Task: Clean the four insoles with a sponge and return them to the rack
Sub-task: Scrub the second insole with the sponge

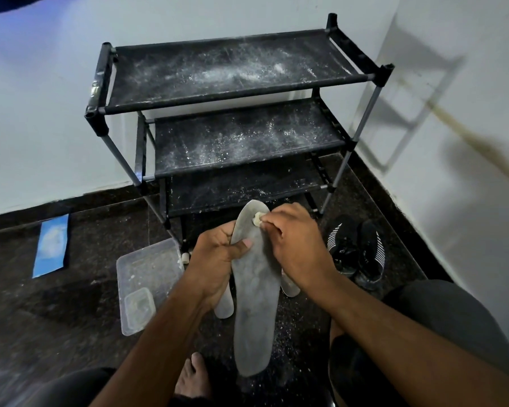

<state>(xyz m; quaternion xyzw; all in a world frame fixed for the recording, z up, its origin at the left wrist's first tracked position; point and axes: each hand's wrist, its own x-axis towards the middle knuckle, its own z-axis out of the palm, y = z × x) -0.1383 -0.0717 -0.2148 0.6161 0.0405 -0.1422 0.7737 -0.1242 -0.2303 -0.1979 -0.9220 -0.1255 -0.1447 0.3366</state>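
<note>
A long grey insole (256, 292) is held up in front of me, toe end pointing at the rack. My left hand (215, 259) grips its left edge, thumb lying across the top. My right hand (294, 242) pinches a small pale sponge piece (257, 220) against the insole near its toe. Two more grey insoles lie on the floor beneath: one insole (225, 304) shows under my left wrist, the other insole (290, 286) under my right wrist. The black three-tier shoe rack (232, 69) stands behind, its fabric shelves dusted with white powder and bare of insoles.
A clear plastic tray (147, 274) with a small tub (139, 306) in it sits on the dark floor at left. A blue strip (52, 245) lies further left. Black sneakers (356, 251) stand right of the rack. White walls form a corner. My bare foot (193, 377) and knees are below.
</note>
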